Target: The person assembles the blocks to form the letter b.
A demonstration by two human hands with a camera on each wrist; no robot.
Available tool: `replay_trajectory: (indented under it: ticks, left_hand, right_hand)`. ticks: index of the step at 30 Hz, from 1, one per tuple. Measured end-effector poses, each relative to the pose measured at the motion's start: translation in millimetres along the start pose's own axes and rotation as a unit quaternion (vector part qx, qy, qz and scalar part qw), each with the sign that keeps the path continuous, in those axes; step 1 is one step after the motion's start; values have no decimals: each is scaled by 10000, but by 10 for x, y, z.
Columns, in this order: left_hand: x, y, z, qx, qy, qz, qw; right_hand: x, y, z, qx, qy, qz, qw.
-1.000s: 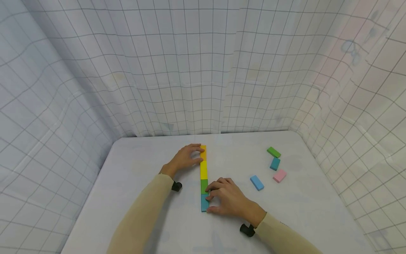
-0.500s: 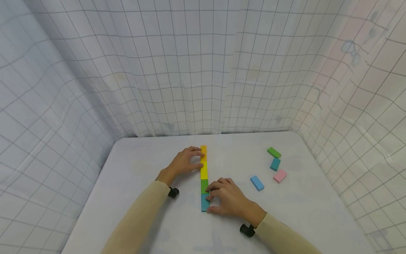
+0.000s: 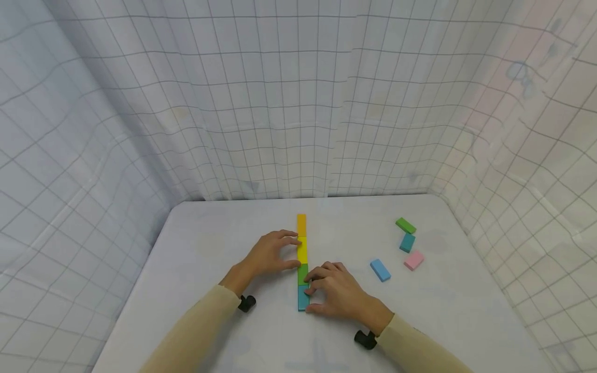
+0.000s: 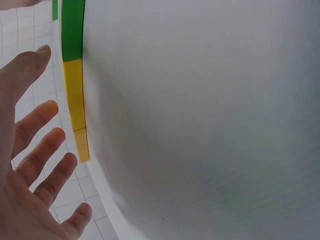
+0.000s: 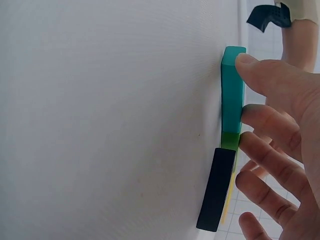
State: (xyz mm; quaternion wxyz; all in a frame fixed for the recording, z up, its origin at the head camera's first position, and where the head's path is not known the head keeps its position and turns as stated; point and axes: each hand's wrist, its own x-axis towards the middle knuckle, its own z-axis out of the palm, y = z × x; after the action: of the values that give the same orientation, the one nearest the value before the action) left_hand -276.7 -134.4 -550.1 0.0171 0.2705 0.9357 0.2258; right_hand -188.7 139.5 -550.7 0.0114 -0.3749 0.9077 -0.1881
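1. Gridded curtain [image 3: 298,103] hangs behind and on both sides of a white table [image 3: 224,217].
2. On it, the yellow block [image 3: 303,254] lies flat, its far end touching the orange block [image 3: 301,225] and its near end the green block [image 3: 302,272]; past the green, toward the person, comes the teal block [image 3: 302,299].
3. At the yellow block's left is the left hand [image 3: 268,254], fingers loose and apart, grasping nothing; whether a fingertip touches is hard to tell.
4. Right of and nearer than the yellow block, the right hand [image 3: 342,292] rests its thumb and fingertips along the teal and green edges, unclenched.
5. Well right of the yellow block lie the blue block [image 3: 380,270], pink block [image 3: 414,260], second teal block [image 3: 407,242] and second green block [image 3: 406,225].
6. Uneven pressure from the right fingertips could skew the teal block; a nudge by the left thumb, near where yellow and green meet, might part those two.
7. Right fingers hide some of the green and teal edges; both sleeves [image 3: 200,321] run out of frame. I cannot identify the dark strip [image 5: 216,190] beside the green block in the right wrist view.
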Motion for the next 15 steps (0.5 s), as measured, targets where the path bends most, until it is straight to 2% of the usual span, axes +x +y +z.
replay_trajectory:
  ticks: [6, 15]
  left_hand:
    - [-113, 103, 36, 189, -54, 63, 9998]
    - [-183, 165, 53, 248, -75, 40, 9997]
  right_hand:
    - [-2, -1, 7, -39, 27, -19, 10000]
    - [-18, 8, 30, -37, 147, -71, 9999]
